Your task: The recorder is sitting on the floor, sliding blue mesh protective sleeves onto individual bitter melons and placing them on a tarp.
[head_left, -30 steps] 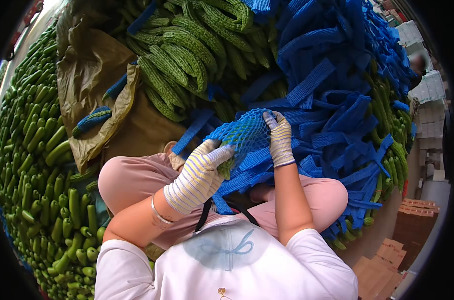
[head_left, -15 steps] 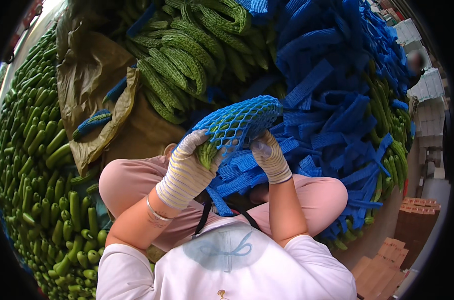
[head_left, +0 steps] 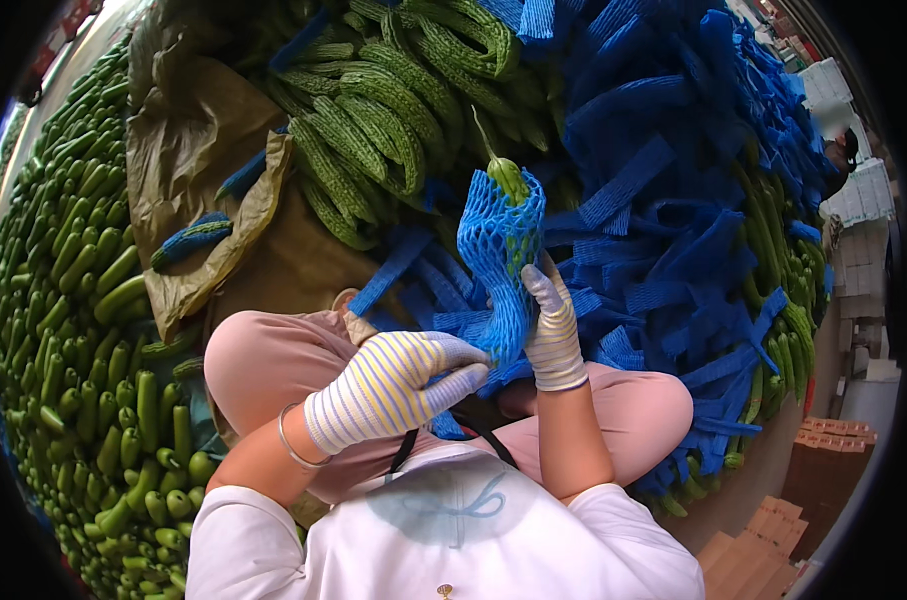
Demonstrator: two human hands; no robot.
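Observation:
A bitter melon [head_left: 508,181] with a thin stem stands upright in a blue foam net sleeve [head_left: 485,225], its stem end poking out of the top. My right hand [head_left: 553,328], in a striped knit glove, is closed round the sleeved melon from the right side. At the sleeve's narrow lower end, my left hand [head_left: 398,380], gloved the same way, pinches the netting between thumb and fingers. Beyond my hands lies a heap of long, bumpy bitter melons [head_left: 373,120]. Flat blue net sleeves [head_left: 663,250] are piled to the right and under the held one.
Brown sheeting [head_left: 198,190] lies crumpled at the left, with a sleeved melon [head_left: 191,240] on it. Many smooth green vegetables [head_left: 93,370] fill the far left. More bitter melons [head_left: 788,310] lie right of the sleeves. Stacked cartons [head_left: 763,545] stand at the lower right.
The sleeved melon has turned from lying slantwise to upright, its stem now showing at the top. My left hand has moved down to the sleeve's lower end, and the netting now reaches below the melon.

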